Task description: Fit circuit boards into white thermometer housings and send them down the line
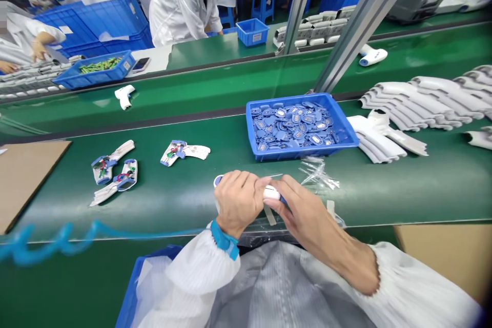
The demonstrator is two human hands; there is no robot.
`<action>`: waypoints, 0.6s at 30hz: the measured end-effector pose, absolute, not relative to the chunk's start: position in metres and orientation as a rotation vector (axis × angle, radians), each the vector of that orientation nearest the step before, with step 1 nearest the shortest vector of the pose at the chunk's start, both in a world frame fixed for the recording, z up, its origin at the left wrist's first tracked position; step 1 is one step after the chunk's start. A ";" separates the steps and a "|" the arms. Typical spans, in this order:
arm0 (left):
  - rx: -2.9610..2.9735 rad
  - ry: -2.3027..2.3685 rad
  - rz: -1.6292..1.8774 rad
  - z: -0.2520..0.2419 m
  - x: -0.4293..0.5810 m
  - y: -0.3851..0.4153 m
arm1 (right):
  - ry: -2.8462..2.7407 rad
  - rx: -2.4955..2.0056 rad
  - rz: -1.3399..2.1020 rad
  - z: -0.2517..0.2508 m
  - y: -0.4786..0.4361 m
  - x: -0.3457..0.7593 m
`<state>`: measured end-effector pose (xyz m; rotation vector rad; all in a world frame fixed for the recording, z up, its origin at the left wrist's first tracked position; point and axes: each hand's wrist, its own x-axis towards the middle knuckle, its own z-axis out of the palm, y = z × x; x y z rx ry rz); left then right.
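Note:
Both my hands close around a white and blue gun-shaped thermometer [271,192] above the near edge of the green bench. My left hand [239,199], with a blue strap at its wrist, wraps around one part of it. The fingers and thumb of my right hand [302,205] pinch its other end. Most of the thermometer is hidden by my hands. To the left lie several opened thermometer halves [184,150] with wires and circuit boards showing. Just beyond my right hand is a small pile of clear plastic strips [319,173].
A blue tray [303,152] full of small blue parts [294,125] stands behind my hands. White shells [426,105] are stacked at right. Cardboard [28,174] lies at left, near a coiled blue cord [96,230]. A metal post [357,25] rises behind. A co-worker [182,2] leans over the far bench.

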<state>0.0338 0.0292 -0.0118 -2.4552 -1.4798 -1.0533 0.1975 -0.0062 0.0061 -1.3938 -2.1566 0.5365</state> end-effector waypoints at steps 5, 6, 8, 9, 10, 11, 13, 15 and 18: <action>-2.260 -1.464 -1.104 -0.021 0.039 0.045 | -2.087 -1.419 0.499 0.006 0.002 0.189; -2.253 -1.457 -1.086 -0.022 0.039 0.047 | -2.058 -1.412 0.536 0.005 0.003 0.188; -2.278 -1.444 -1.073 -0.022 0.037 0.048 | -1.996 -1.404 0.647 0.006 0.004 0.187; -2.297 -1.448 -1.081 -0.021 0.035 0.047 | -1.961 -1.402 0.696 0.007 0.004 0.187; -2.316 -1.468 -1.099 -0.020 0.033 0.046 | -1.931 -1.398 0.733 0.008 0.004 0.187; -2.324 -1.522 -1.131 -0.018 0.031 0.043 | -1.908 -1.396 0.757 0.009 0.003 0.188; -2.262 -1.727 -1.274 -0.016 0.027 0.040 | -1.895 -1.402 0.769 0.009 0.001 0.189; -2.119 -2.011 -1.452 -0.016 0.024 0.038 | -1.937 -1.425 0.730 0.008 -0.002 0.189; -1.960 -2.249 -1.504 -0.022 0.024 0.044 | -2.049 -1.499 0.495 0.001 -0.007 0.183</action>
